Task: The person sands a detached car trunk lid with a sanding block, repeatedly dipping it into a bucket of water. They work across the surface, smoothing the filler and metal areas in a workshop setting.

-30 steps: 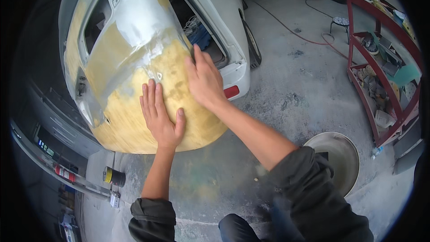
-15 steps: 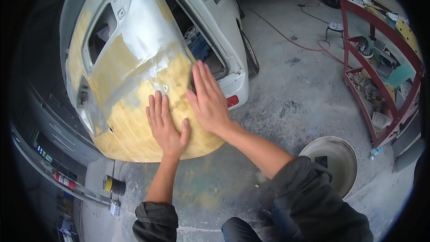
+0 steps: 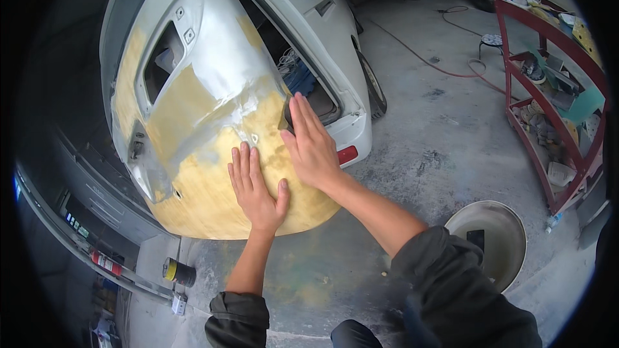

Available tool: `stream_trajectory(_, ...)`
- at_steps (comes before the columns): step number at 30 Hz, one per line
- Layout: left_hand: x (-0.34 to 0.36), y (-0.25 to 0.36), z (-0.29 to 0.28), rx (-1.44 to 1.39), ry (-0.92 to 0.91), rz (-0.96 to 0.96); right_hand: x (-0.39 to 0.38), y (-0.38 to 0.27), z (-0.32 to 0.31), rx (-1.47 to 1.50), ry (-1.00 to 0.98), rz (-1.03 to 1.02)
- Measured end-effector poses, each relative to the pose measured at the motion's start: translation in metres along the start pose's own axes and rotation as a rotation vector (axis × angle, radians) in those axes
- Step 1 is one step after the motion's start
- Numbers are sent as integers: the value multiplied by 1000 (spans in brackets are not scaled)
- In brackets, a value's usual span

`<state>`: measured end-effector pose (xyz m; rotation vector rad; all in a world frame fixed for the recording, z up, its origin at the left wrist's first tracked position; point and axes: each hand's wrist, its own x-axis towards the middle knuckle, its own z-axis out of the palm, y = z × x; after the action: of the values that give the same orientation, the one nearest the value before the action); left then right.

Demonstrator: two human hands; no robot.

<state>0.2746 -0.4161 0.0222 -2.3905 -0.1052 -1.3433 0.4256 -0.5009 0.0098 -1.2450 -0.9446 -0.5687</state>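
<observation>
A car's raised tailgate panel [image 3: 193,212], coated in sanded yellow filler with bare metal and grey patches, fills the middle left. Flat on the yellow lower part lies my left hand [image 3: 258,196], fingers stretched out and holding nothing. My right hand [image 3: 313,148] rests at the panel's right edge, fingers together and extended. Under its fingers a piece of dark sandpaper [image 3: 285,116] sticks out on the left side, pressed against the panel. The palm hides most of that sheet. A small hole fitting [image 3: 255,137] sits between the two hands.
The white car body [image 3: 351,132] with a red light stands behind the panel. At lower right is a round metal basin [image 3: 516,238] of water with a dark block [image 3: 476,238] at its rim. A red shelf cart [image 3: 509,71], a hose [image 3: 425,61] and a black-yellow can [image 3: 179,272] stand around.
The whole view has shifted, so everything sits farther right. Against the panel, my right hand has moved slightly up its edge, and more sandpaper shows. My left hand stays in place.
</observation>
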Motion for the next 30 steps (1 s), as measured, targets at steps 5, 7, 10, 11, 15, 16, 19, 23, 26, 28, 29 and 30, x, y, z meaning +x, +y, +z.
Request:
stream_trajectory(5, -4, 1, -1, 12, 11, -7, -135, 14, -24, -5, -31, 106)
stream_trajectory(7, -5, 0, 0, 7, 6, -13, -188, 21, -28, 75, 43, 247)
stream_trajectory(10, -4, -1, -5, 17, 2, -13, -205, 25, -50, 178, -204, 837)
stream_trajectory(11, -4, 0, -6, 12, -2, -17, -203, 28, -53, 187, -107, 829)
stream_trajectory(15, -6, -1, -6, 8, -4, -35, -107, 13, -74, 177, 191, 449)
stream_trajectory(16, -7, -3, -8, 14, -1, -42, -82, 5, -71, 150, 160, 275)
stream_trajectory(19, -6, -3, -5, -6, 16, -41, -73, -4, -43, -54, -82, -53)
stream_trajectory(23, -6, -2, -3, -17, 25, -47, -91, 0, -20, -132, -203, -67)
stream_trajectory(26, -2, 1, -1, -9, 20, -34, -9, -1, -6, -125, -163, -99)
stream_trajectory(28, -4, 2, -2, -10, 25, -32, 16, -5, 2, -96, -143, -121)
stream_trajectory(29, -3, 0, -1, -11, 37, -24, 19, -6, 3, -83, -134, -132)
stream_trajectory(30, -6, 1, 3, -23, 26, -36, 5, -1, 0, -122, -168, -137)
